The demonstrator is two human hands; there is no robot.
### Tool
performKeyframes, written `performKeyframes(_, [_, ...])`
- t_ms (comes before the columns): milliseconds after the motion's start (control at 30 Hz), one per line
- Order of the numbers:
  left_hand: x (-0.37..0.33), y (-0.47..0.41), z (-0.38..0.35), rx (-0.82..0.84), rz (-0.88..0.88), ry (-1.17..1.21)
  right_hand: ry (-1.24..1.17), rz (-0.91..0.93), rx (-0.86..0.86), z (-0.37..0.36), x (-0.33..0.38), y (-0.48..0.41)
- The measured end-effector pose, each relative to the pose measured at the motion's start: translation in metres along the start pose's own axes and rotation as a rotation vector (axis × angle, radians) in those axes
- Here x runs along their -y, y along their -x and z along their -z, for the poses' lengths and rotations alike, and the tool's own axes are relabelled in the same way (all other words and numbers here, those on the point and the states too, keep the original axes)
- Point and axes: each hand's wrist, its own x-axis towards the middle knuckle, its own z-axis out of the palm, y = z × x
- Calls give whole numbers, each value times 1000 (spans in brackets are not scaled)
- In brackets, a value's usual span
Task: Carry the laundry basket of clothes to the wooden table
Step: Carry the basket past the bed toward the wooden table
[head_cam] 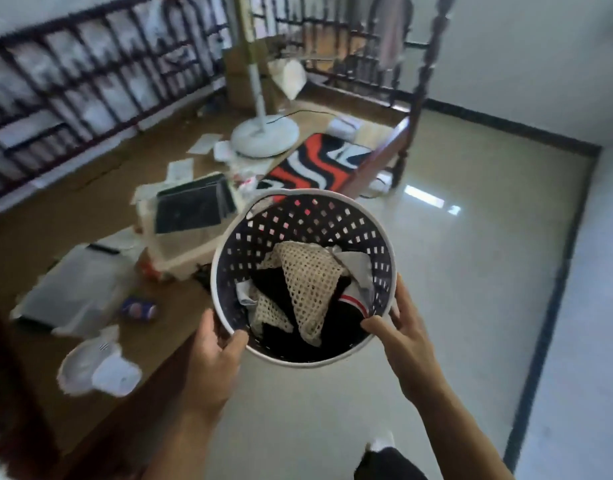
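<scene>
A round laundry basket (228, 251) with a white rim and dark perforated wall hangs in the air in front of me. Inside lie clothes: a cream netted cloth (312, 282), dark garments and a grey piece with red and white stripes. My left hand (215, 348) grips the near left rim. My right hand (402, 323) grips the near right rim, fingers curled over the edge. The wooden table (73, 209) stretches along the left, its edge just beside the basket.
The table holds a white fan base (263, 135), papers, a dark laptop on a box (190, 209), a grey case (73, 292), a can (138, 308), white plastic (97, 368) and an orange-black-white mat (318, 164). A dark railing runs behind. Pale tiled floor lies right.
</scene>
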Motion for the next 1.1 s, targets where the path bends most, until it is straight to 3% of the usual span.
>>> performKeyframes(267, [-66, -44, -185, 199, -66, -9, -32, -16, -145, 145, 31, -93])
performKeyframes(667, [-145, -182, -387, 377, -67, 33, -31, -50, -247, 264, 71, -291])
performKeyframes(1100, [-280, -320, -697, 732, -187, -37, -143, 67, -592, 448, 153, -488])
